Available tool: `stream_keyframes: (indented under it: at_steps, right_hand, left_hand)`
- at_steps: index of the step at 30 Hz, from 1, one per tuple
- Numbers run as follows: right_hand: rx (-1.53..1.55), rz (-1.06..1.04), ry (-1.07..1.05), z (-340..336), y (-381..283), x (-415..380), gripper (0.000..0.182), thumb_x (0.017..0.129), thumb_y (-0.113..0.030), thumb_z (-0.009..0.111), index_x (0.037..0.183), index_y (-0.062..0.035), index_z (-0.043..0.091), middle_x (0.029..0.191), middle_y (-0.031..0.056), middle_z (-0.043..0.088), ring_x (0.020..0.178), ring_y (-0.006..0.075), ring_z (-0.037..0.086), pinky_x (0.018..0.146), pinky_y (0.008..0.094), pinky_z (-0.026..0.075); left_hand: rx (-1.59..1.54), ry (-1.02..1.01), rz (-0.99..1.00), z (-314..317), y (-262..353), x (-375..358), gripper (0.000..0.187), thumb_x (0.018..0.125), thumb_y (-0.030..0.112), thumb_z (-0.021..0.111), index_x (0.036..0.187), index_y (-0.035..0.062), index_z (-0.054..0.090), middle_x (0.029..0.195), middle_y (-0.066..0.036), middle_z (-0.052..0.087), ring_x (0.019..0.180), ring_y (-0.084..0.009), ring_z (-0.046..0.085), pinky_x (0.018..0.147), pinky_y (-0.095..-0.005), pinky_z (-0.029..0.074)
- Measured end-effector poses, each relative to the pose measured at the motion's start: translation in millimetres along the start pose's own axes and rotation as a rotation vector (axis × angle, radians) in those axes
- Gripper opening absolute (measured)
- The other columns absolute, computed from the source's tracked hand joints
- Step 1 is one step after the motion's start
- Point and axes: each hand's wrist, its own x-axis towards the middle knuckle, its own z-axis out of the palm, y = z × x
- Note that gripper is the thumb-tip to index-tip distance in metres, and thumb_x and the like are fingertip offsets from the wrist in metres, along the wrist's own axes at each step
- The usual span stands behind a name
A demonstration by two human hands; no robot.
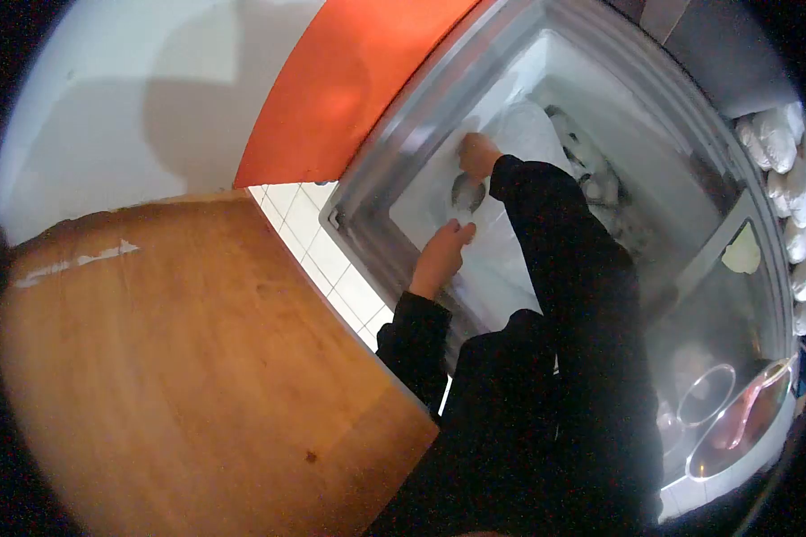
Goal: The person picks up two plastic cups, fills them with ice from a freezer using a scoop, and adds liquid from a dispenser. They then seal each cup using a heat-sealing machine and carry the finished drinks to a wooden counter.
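Both my hands reach down into a chest freezer [367,170] with grey rims. Between them is a small clear plastic bag [467,192] with something dark in it; its contents are too blurred to name. My left hand [443,255] is closed on the bag's whitish near end. At its far end my right hand [480,154] is closed as well, fingers partly hidden. Beneath the hands lies a large whitish, cloudy plastic bag [501,259]. More bags with dark contents [591,170] lie deeper in the freezer, to the right.
A wooden tabletop [197,358] fills the lower left, with an orange panel [322,89] beyond it. White floor tiles [318,242] show between table and freezer. On the right are white packets [775,143] and a pink-handled container [748,412] by the freezer's edge.
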Motion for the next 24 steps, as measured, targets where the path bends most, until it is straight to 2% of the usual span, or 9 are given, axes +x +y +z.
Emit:
stream_keyframes:
  at_steps: [2, 4, 5, 7, 9, 13, 18, 22, 24]
  right_hand:
    - [-0.004, 0.083, 0.005, 12.6, -10.7, -0.6, 0.03, 0.062, -0.041, 0.061, 0.075, -0.0144, 0.068, 0.08, 0.0039, 0.062, 0.077, 0.0236, 0.056, 0.072, 0.0346, 0.041]
    - [0.472, 0.434, -0.085, -2.0, -28.2, -7.8, 0.032, 0.065, -0.043, 0.06, 0.075, -0.0138, 0.068, 0.08, 0.0041, 0.062, 0.077, 0.024, 0.056, 0.071, 0.0355, 0.041]
    - [0.471, 0.431, -0.084, -6.5, -26.5, -8.3, 0.032, 0.065, -0.043, 0.06, 0.075, -0.0138, 0.068, 0.08, 0.0041, 0.062, 0.077, 0.024, 0.056, 0.071, 0.0355, 0.041]
    - [0.119, 0.114, -0.09, -10.5, -27.0, -10.8, 0.032, 0.066, -0.044, 0.061, 0.075, -0.0141, 0.068, 0.079, 0.0052, 0.062, 0.074, 0.0229, 0.056, 0.068, 0.0357, 0.042]
    - [0.069, 0.042, -0.014, -26.2, -10.6, -18.0, 0.033, 0.065, -0.045, 0.061, 0.074, -0.0146, 0.068, 0.077, 0.0047, 0.062, 0.072, 0.0221, 0.057, 0.068, 0.0354, 0.042]
    - [-0.076, -0.209, 0.022, -47.9, 8.4, -19.7, 0.031, 0.061, -0.046, 0.061, 0.067, -0.0158, 0.067, 0.071, 0.0025, 0.062, 0.067, 0.0201, 0.057, 0.068, 0.0331, 0.041]
    - [0.001, -0.161, 0.051, -58.3, 4.6, -24.4, 0.031, 0.058, -0.044, 0.062, 0.063, -0.0141, 0.066, 0.067, 0.0021, 0.06, 0.068, 0.0225, 0.057, 0.065, 0.0347, 0.045]
    - [0.146, -0.033, 0.243, -48.4, 3.5, -19.1, 0.031, 0.058, -0.041, 0.061, 0.063, -0.0116, 0.065, 0.064, 0.0038, 0.059, 0.067, 0.0252, 0.058, 0.06, 0.0382, 0.047]
    - [0.115, -0.126, 0.129, -62.7, 5.7, -22.0, 0.03, 0.058, -0.041, 0.061, 0.063, -0.0109, 0.065, 0.064, 0.0049, 0.059, 0.068, 0.026, 0.058, 0.061, 0.0385, 0.047]
  left_hand:
    - [-0.002, 0.008, 0.005, 3.2, 2.8, 2.6, 0.033, 0.07, -0.007, 0.044, 0.096, 0.0112, 0.049, 0.086, -0.014, 0.048, 0.081, -0.0334, 0.051, 0.066, -0.0414, 0.043]
    - [0.007, 0.016, 0.014, 5.2, 0.9, 4.1, 0.033, 0.07, -0.007, 0.044, 0.096, 0.0112, 0.049, 0.086, -0.014, 0.048, 0.081, -0.0333, 0.051, 0.067, -0.0413, 0.043]
    - [-0.026, 0.017, -0.017, 7.6, -1.6, 4.2, 0.033, 0.07, -0.007, 0.044, 0.097, 0.0113, 0.049, 0.086, -0.014, 0.048, 0.081, -0.0335, 0.052, 0.067, -0.0414, 0.043]
    - [-0.059, 0.013, -0.053, 3.4, 0.1, -0.9, 0.033, 0.07, -0.006, 0.044, 0.097, 0.0114, 0.048, 0.086, -0.013, 0.048, 0.08, -0.0336, 0.052, 0.067, -0.0415, 0.043]
    - [0.099, -0.049, -0.188, -3.0, 6.0, 1.2, 0.035, 0.07, -0.005, 0.045, 0.1, 0.0127, 0.048, 0.09, -0.013, 0.049, 0.08, -0.0348, 0.053, 0.067, -0.0411, 0.044]
    - [0.066, 0.058, -0.186, -3.4, 7.4, -3.5, 0.035, 0.071, -0.003, 0.043, 0.102, 0.0141, 0.048, 0.091, -0.014, 0.053, 0.082, -0.0342, 0.055, 0.067, -0.0417, 0.044]
    - [0.087, -0.218, -0.161, -1.8, 12.2, 1.6, 0.032, 0.076, 0.001, 0.04, 0.103, 0.0144, 0.048, 0.088, -0.013, 0.059, 0.085, -0.0305, 0.056, 0.067, -0.0436, 0.044]
    - [0.126, -0.222, -0.196, 0.6, 10.4, 0.6, 0.027, 0.077, 0.004, 0.04, 0.101, 0.0123, 0.048, 0.088, -0.012, 0.059, 0.084, -0.0315, 0.057, 0.066, -0.0438, 0.044]
    - [0.014, -0.112, -0.255, 12.7, -5.4, -4.1, 0.021, 0.077, 0.005, 0.041, 0.096, 0.0102, 0.047, 0.085, -0.012, 0.059, 0.083, -0.0322, 0.056, 0.066, -0.0445, 0.043]
